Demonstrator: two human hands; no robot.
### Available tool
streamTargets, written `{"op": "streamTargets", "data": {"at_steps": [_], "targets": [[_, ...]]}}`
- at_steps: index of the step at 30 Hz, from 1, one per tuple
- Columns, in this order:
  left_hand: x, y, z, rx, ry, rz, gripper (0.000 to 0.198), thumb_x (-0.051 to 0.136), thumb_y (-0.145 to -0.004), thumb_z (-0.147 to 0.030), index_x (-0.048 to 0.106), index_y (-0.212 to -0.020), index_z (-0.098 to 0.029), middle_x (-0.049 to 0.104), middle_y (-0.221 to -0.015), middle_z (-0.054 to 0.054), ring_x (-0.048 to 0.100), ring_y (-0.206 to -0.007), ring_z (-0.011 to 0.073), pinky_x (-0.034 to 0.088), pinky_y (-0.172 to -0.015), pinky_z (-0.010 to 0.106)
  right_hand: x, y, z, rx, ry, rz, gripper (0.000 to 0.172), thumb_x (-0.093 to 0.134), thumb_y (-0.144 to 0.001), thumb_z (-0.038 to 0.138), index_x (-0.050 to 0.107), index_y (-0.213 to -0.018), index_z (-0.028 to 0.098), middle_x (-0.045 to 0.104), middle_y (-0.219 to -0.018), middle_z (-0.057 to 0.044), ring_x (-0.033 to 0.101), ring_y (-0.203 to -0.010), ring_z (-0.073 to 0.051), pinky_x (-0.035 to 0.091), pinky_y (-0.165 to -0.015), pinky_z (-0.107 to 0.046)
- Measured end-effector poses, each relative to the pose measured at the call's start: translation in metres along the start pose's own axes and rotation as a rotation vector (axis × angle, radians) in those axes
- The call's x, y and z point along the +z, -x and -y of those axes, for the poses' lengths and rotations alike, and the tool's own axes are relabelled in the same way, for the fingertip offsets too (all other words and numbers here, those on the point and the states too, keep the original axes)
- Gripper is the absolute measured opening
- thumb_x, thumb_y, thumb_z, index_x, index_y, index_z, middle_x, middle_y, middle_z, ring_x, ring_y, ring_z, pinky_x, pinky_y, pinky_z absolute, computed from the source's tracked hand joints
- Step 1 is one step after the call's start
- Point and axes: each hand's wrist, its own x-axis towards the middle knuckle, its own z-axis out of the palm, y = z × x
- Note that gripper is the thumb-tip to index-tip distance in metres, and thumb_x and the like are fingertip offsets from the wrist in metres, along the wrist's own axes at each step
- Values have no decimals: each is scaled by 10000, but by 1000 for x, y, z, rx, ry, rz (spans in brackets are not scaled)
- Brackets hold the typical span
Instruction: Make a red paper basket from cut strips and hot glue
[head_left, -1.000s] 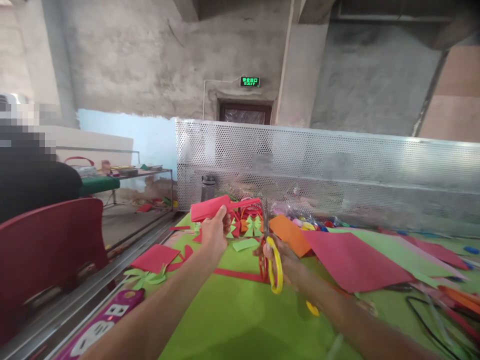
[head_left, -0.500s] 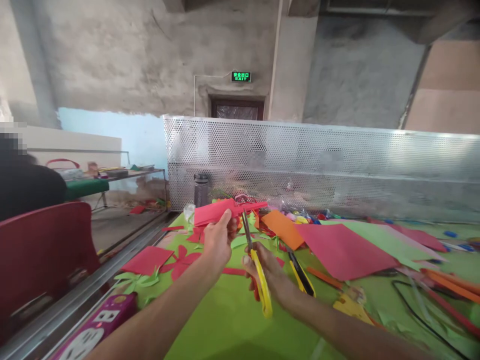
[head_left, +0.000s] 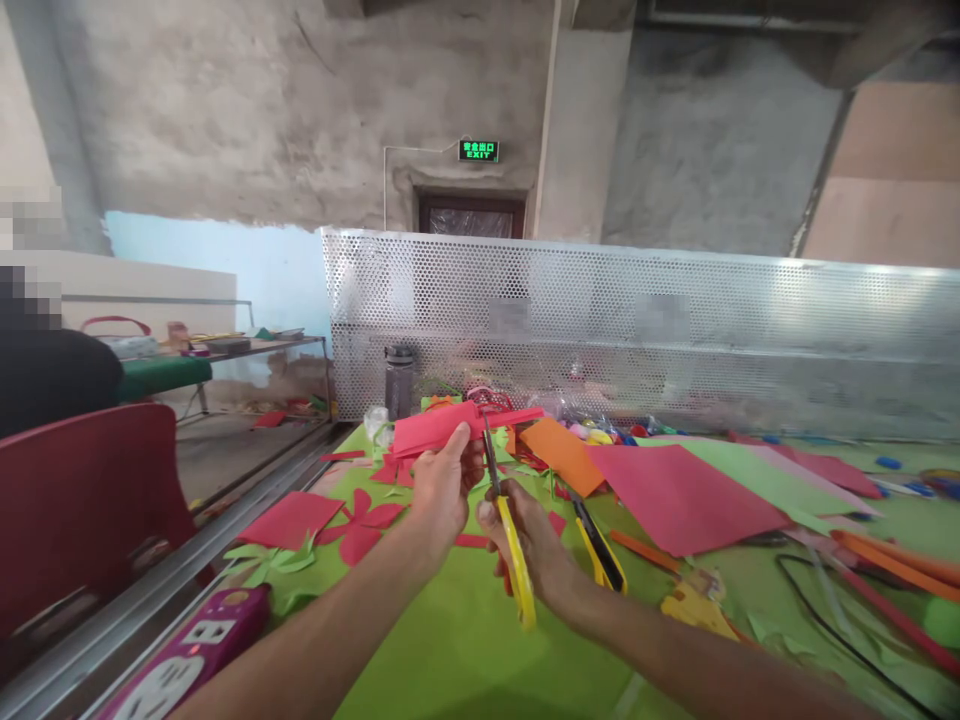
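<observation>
In my left hand [head_left: 448, 475] is a folded piece of red paper [head_left: 429, 428], pinched between thumb and fingers above the table. My right hand [head_left: 529, 535] is closed round the yellow handles of a pair of scissors [head_left: 516, 560]. The scissor blades point up and meet the paper just right of my left fingers. A narrow red strip of the paper sticks out to the right past the blades. Whether the strip is still joined there, I cannot tell. Below, a red paper flower [head_left: 361, 522] lies beside a red paper square [head_left: 291, 519].
A yellow and black utility knife [head_left: 598, 545] lies right of my right hand. Red sheets [head_left: 679, 495] and an orange sheet [head_left: 564, 455] spread beyond it. A purple power strip [head_left: 199, 650] sits front left. A bottle [head_left: 399, 382] stands before the perforated metal panel [head_left: 637, 330]. A person sits far left.
The red paper and both hands have shifted very slightly, the paper a little to the right. The scissor blades look closer together on the paper. The whole view has moved slightly.
</observation>
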Motion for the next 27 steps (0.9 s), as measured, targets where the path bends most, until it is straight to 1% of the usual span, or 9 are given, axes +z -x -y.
{"op": "streamTargets", "data": {"at_steps": [4, 12, 20, 24, 27], "targets": [[0, 2, 0, -13, -14, 3, 157, 671, -719, -190, 601, -640, -74, 638, -550, 42, 524, -395, 72, 416, -385, 174, 0, -1, 3, 32, -28, 13, 353, 547, -789, 507, 459, -949, 204, 484, -547, 75, 461, -390, -83, 354, -355, -190], [-2, 2, 4, -34, -43, -1, 167, 666, -725, -210, 612, -648, -73, 645, -557, 48, 521, -398, 72, 410, -377, 174, 0, -1, 6, 79, -103, 44, 352, 558, -787, 484, 405, -958, 217, 463, -458, 110, 461, -358, -89, 386, -340, -181], [-2, 1, 5, -37, -42, 10, 169, 684, -704, -216, 611, -641, -77, 647, -559, 47, 521, -400, 72, 407, -379, 174, 0, 1, 11, 63, -155, 62, 409, 556, -761, 506, 395, -992, 210, 477, -479, 112, 422, -298, -86, 378, -303, -200], [-2, 2, 5, -45, -43, 12, 173, 681, -707, -215, 606, -633, -77, 649, -564, 48, 520, -397, 69, 401, -377, 172, -1, 2, 11, 83, -142, 52, 412, 551, -755, 529, 397, -985, 223, 489, -510, 111, 417, -289, -72, 371, -307, -194], [-3, 2, 5, -45, -45, 16, 166, 681, -707, -209, 608, -637, -78, 650, -564, 48, 524, -399, 72, 405, -379, 173, -1, 3, 13, 78, -126, 40, 397, 552, -758, 526, 403, -971, 226, 465, -492, 119, 412, -305, -69, 367, -315, -186]]}}
